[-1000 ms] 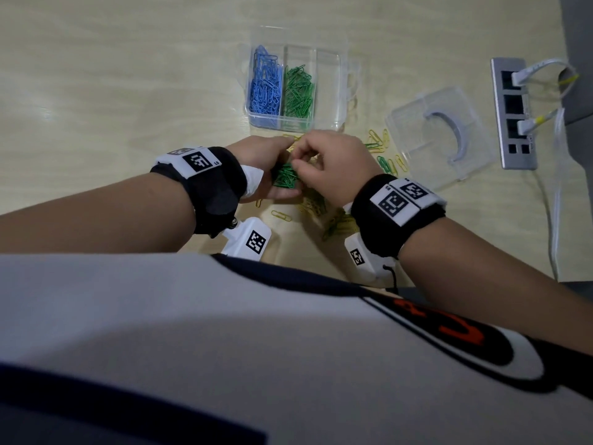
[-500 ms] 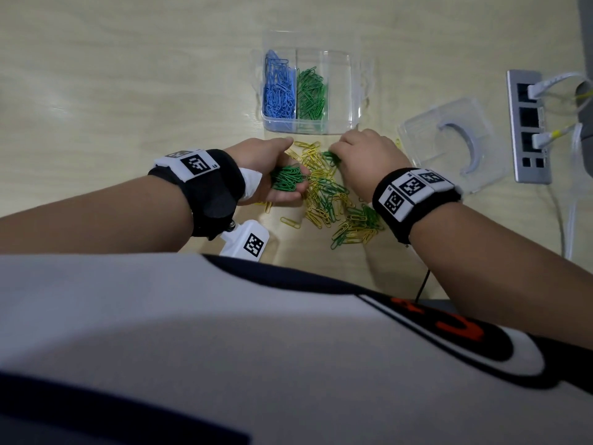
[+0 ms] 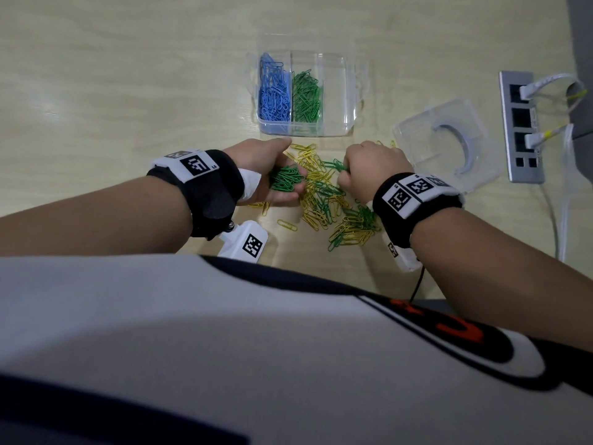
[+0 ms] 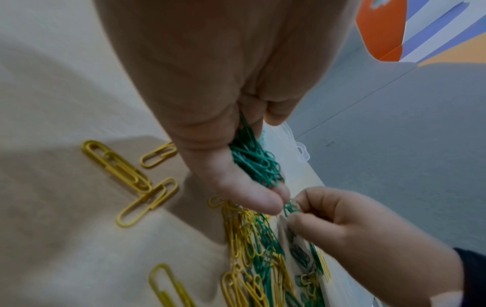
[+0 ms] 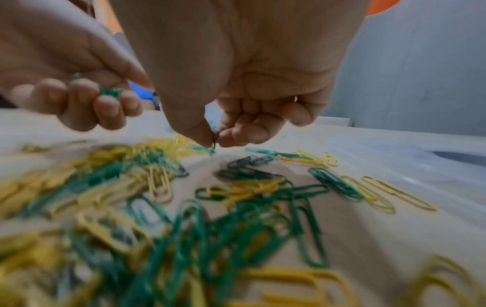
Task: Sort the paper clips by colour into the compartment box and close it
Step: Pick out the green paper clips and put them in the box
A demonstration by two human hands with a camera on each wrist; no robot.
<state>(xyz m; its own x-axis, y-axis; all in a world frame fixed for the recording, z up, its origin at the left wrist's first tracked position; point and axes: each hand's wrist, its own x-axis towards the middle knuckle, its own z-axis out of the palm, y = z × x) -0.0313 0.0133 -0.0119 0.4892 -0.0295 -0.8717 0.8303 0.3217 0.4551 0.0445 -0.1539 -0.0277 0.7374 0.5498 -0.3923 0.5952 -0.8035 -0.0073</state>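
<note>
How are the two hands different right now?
The left hand lies palm up, cupped around a handful of green clips; the right hand is knuckles up, pinching just one green clip between thumb and fingertip. The left hand is raised off the table, while the right hand reaches down to the mixed pile. Both hold only green clips.

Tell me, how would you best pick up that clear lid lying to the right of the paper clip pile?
Probably by its near left edge, coming from above. The clear lid lies flat on the table, so only its thin rim offers a grip. That corner sits right beside the right hand, though loose clips crowd it; the far right edge lies near the power strip.
</note>
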